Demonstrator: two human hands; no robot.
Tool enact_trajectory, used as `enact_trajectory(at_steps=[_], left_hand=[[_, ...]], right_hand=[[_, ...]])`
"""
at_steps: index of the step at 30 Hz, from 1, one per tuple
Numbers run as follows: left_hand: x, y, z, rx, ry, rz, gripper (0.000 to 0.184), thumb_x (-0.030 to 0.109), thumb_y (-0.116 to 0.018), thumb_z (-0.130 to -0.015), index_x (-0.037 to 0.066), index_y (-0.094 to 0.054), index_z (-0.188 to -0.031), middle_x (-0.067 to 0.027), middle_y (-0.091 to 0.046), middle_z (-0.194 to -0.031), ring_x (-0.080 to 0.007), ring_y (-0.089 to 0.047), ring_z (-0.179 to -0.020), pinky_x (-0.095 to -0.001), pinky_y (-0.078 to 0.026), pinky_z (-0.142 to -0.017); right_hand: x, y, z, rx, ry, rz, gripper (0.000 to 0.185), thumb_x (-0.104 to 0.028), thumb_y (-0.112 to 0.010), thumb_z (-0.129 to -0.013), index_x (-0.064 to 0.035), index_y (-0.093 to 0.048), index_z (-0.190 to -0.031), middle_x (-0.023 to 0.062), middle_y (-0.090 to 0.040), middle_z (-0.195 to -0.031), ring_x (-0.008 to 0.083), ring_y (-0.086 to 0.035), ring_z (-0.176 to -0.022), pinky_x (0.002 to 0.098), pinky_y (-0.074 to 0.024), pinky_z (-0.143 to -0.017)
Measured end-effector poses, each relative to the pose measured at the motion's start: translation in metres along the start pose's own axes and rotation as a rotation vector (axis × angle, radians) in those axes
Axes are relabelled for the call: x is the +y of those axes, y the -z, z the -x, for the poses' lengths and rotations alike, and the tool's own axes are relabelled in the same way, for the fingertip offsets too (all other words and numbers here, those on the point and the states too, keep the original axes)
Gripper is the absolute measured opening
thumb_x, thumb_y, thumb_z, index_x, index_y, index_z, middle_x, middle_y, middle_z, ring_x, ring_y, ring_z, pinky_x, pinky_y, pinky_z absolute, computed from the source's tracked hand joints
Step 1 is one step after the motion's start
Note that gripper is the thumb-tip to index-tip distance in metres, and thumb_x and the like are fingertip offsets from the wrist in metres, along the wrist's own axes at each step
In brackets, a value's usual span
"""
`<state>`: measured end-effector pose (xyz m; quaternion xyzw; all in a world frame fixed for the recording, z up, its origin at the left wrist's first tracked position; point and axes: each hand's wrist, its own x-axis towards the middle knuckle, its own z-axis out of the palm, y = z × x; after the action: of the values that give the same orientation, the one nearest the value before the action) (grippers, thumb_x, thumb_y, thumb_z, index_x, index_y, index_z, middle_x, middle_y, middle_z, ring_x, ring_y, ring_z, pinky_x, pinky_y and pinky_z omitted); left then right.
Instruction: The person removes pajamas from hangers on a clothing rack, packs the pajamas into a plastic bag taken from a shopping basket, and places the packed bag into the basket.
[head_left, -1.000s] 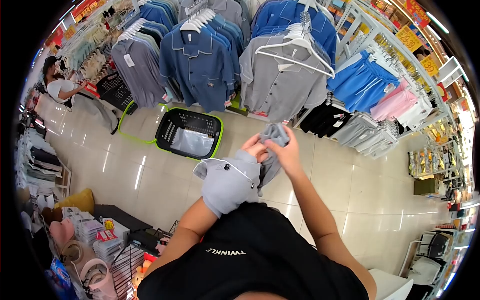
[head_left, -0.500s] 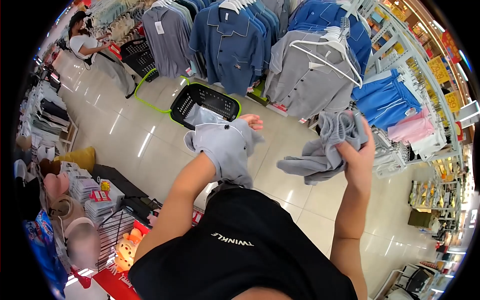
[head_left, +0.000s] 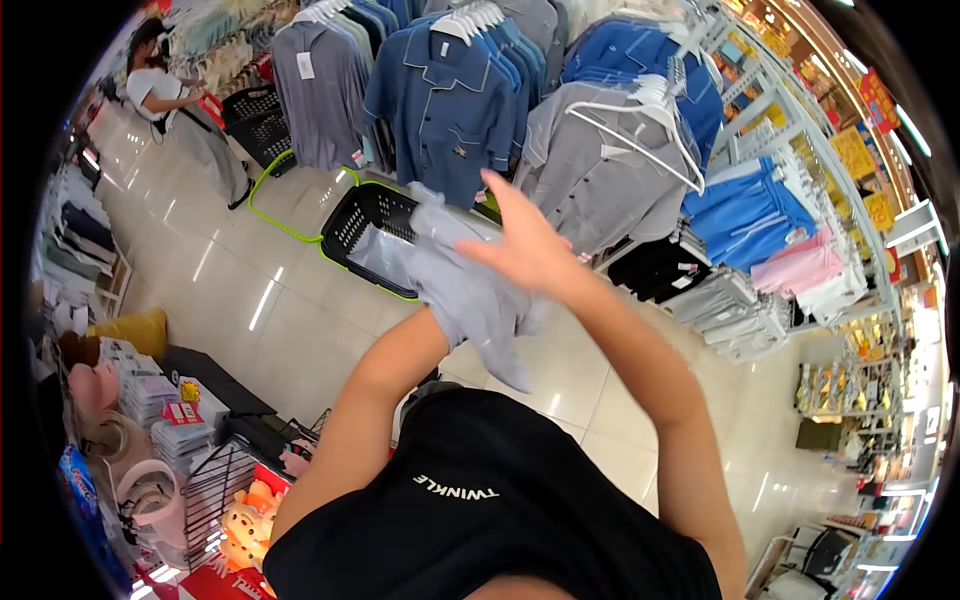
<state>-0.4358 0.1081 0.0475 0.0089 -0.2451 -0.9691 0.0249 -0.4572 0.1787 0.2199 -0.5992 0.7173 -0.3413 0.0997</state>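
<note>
A grey garment (head_left: pixel 465 285) hangs in loose folds over my left wrist and forearm, and its lower end dangles above the floor. The cloth covers my left hand, so its fingers are hidden. At the garment's upper right side is my right hand (head_left: pixel 530 240), slightly blurred, with thumb and fingers spread and nothing gripped. Behind the cloth, a black basket (head_left: pixel 345 222) with a green rim stands on the floor, holding a clear plastic package (head_left: pixel 382 256). The garment overlaps the basket's right part in view.
Racks of hanging shirts (head_left: pixel 440 110) line the front, with blue shorts (head_left: pixel 750 215) at the right. A person (head_left: pixel 165 95) stands at the far left near another black basket (head_left: pixel 258 125). Stacked goods and a wire cart (head_left: pixel 215 490) are at the lower left.
My right hand has come back left from the side and no longer grips the bunched grey cloth. Grey cloth now covers my left hand, whose fingers showed before.
</note>
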Motion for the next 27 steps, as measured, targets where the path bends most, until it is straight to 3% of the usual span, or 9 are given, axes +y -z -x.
enact_trajectory(at_steps=[5,7,10,13,15,16,18,20,27], left_hand=[[0.020,0.020,0.023,-0.060,-0.075,0.076,0.030,0.019,-0.063,-0.091,0.006,-0.056,-0.117,-0.0115,-0.063,-0.112,-0.0263,-0.063,-0.102,-0.0370,-0.050,-0.086],[0.032,0.024,0.036,0.221,-0.044,-0.180,0.029,0.021,-0.063,-0.092,0.006,-0.057,-0.116,-0.0101,-0.064,-0.110,-0.0225,-0.063,-0.100,-0.0340,-0.049,-0.081],[0.045,0.038,0.063,0.279,-0.118,-0.186,0.027,0.018,-0.061,-0.094,0.005,-0.056,-0.117,-0.0109,-0.064,-0.111,-0.0220,-0.063,-0.101,-0.0328,-0.050,-0.086],[0.056,0.045,0.088,0.325,-0.130,-0.142,0.026,0.019,-0.059,-0.095,0.005,-0.056,-0.117,-0.0109,-0.064,-0.110,-0.0216,-0.064,-0.099,-0.0313,-0.050,-0.085],[0.067,0.042,0.101,0.356,-0.090,-0.128,0.025,0.019,-0.058,-0.096,0.005,-0.056,-0.116,-0.0109,-0.065,-0.109,-0.0214,-0.064,-0.097,-0.0307,-0.050,-0.084],[0.071,0.039,0.103,0.353,-0.056,-0.145,0.024,0.019,-0.057,-0.096,0.006,-0.056,-0.116,-0.0109,-0.065,-0.108,-0.0213,-0.065,-0.096,-0.0306,-0.050,-0.084],[0.075,0.042,0.101,0.351,-0.017,-0.151,0.024,0.020,-0.056,-0.096,0.006,-0.056,-0.116,-0.0110,-0.065,-0.108,-0.0213,-0.065,-0.094,-0.0305,-0.050,-0.084],[0.071,0.046,0.094,0.177,0.001,-0.067,0.023,0.019,-0.055,-0.096,0.006,-0.055,-0.115,-0.0105,-0.065,-0.108,-0.0204,-0.066,-0.093,-0.0304,-0.050,-0.084],[0.054,-0.006,0.106,-0.136,0.149,-0.074,0.027,0.019,-0.056,-0.095,0.004,-0.054,-0.117,-0.0110,-0.065,-0.108,-0.0207,-0.068,-0.090,-0.0286,-0.050,-0.078]], right_hand=[[0.022,-0.051,0.082,0.063,-0.031,0.076,0.078,-0.027,-0.077,-0.078,0.0019,-0.037,-0.139,0.0225,-0.045,-0.138,0.0369,-0.043,-0.130,0.0434,-0.0317,-0.109],[0.026,-0.074,0.107,0.024,-0.148,-0.035,0.075,-0.026,-0.077,-0.079,0.0020,-0.040,-0.138,0.0227,-0.046,-0.137,0.0348,-0.044,-0.129,0.0430,-0.0355,-0.106],[0.035,-0.106,0.136,-0.127,-0.400,-0.244,0.067,-0.024,-0.073,-0.084,0.0032,-0.042,-0.136,0.0203,-0.052,-0.131,0.0318,-0.051,-0.123,0.0395,-0.0420,-0.100],[0.059,-0.136,0.154,-0.398,-0.668,-0.529,0.052,-0.025,-0.062,-0.093,0.0027,-0.045,-0.134,0.0169,-0.059,-0.125,0.0282,-0.057,-0.115,0.0358,-0.0472,-0.094],[0.067,-0.155,0.158,-0.346,-1.144,-1.071,0.044,-0.029,-0.050,-0.099,0.0008,-0.048,-0.132,0.0151,-0.061,-0.121,0.0265,-0.060,-0.111,0.0334,-0.0489,-0.093],[0.073,-0.165,0.157,-0.404,-1.231,-1.165,0.049,-0.038,-0.046,-0.099,-0.0020,-0.050,-0.131,0.0147,-0.061,-0.122,0.0229,-0.061,-0.108,0.0336,-0.0483,-0.093],[0.090,-0.196,0.153,-0.445,-1.290,-1.331,0.050,-0.040,-0.043,-0.100,-0.0018,-0.049,-0.132,0.0150,-0.060,-0.123,0.0239,-0.060,-0.110,0.0343,-0.0490,-0.093],[0.095,-0.221,0.139,-0.501,-1.407,-1.519,0.053,-0.044,-0.037,-0.101,-0.0026,-0.045,-0.133,0.0150,-0.059,-0.126,0.0252,-0.058,-0.112,0.0359,-0.0497,-0.092],[0.050,-0.246,0.065,-0.280,-1.173,-1.818,0.049,-0.040,-0.041,-0.099,-0.0030,-0.048,-0.130,0.0140,-0.061,-0.121,0.0271,-0.062,-0.103,0.0345,-0.0506,-0.089]])
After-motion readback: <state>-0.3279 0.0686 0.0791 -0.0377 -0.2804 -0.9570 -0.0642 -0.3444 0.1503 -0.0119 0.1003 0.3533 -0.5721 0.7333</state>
